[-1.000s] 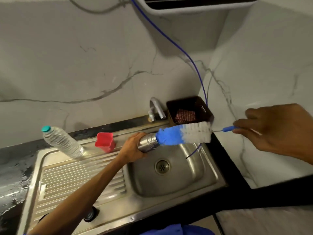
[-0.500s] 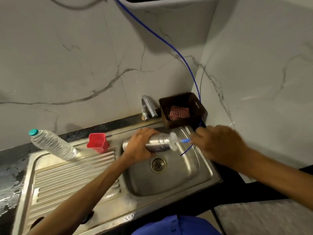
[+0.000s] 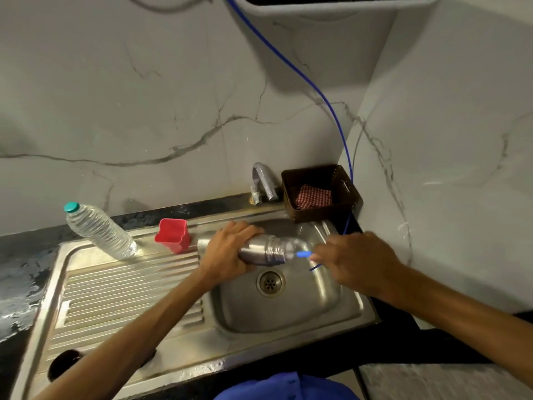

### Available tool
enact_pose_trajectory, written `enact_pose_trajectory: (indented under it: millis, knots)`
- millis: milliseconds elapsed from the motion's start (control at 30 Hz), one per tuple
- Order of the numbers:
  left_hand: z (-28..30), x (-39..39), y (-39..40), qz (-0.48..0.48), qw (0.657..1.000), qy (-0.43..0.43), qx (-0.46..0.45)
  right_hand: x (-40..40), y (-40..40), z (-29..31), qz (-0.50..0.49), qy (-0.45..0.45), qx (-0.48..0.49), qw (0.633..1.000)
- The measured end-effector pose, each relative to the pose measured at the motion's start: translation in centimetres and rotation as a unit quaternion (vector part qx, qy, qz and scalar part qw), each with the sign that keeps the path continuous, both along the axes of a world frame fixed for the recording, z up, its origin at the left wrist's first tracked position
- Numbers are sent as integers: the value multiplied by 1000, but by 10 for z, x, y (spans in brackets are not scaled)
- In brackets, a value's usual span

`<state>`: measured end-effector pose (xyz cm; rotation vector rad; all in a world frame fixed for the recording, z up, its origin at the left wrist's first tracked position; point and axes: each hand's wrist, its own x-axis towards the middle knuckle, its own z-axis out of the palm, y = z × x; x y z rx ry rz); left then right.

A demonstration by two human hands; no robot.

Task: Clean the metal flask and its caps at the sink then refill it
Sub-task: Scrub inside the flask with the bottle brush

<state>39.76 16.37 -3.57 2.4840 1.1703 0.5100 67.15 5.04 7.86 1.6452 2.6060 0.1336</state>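
Observation:
The metal flask [image 3: 265,251] lies on its side above the sink basin [image 3: 291,307], mouth pointing right. My left hand [image 3: 227,249] is wrapped around its body. My right hand [image 3: 354,261] pinches the blue handle of the bottle brush [image 3: 303,254] just outside the flask's mouth. The brush head is hidden inside the flask. A red cap-like cup [image 3: 173,235] stands on the sink ledge to the left of the flask.
A clear water bottle [image 3: 99,230] with a teal cap leans on the drainboard [image 3: 115,298] at the left. The tap [image 3: 264,183] stands behind the basin, next to a brown basket [image 3: 346,194] holding a checked cloth. A blue tube [image 3: 326,102] runs down the corner wall.
The brush was fully outside the flask a second ago. My right hand has pushed it in until only the blue handle tip shows. The flask has stayed in my left hand.

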Motion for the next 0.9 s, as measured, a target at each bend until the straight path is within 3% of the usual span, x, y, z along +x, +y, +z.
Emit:
enact_pose_trajectory:
  millis: [67, 167, 300, 400, 533, 633, 700, 800, 900]
  knots:
    - [1, -15, 5, -19, 1000, 19, 2, 5, -7, 2, -4, 32, -12, 999]
    - [1, -36, 11, 26, 999, 19, -5, 16, -14, 11, -78, 72, -29, 994]
    - [8, -11, 7, 30, 999, 23, 17, -4, -3, -2, -121, 99, -58, 986]
    - [12, 5, -3, 0, 1000, -10, 12, -19, -1, -5, -89, 64, -48, 993]
    - [14, -20, 7, -1, 1000, 22, 9, 12, -24, 12, -109, 36, -100, 988]
    - [15, -31, 15, 72, 997, 25, 1, 31, -32, 6, -126, 28, 8, 992]
    - [16, -14, 5, 42, 999, 23, 5, 21, -30, -11, -106, 24, 78, 991]
    - [17, 10, -10, -35, 999, 32, 17, -8, -29, -26, -57, 13, 86, 995]
    - [16, -2, -1, -37, 998, 42, -8, 1, -35, -21, -38, 16, 113, 993]
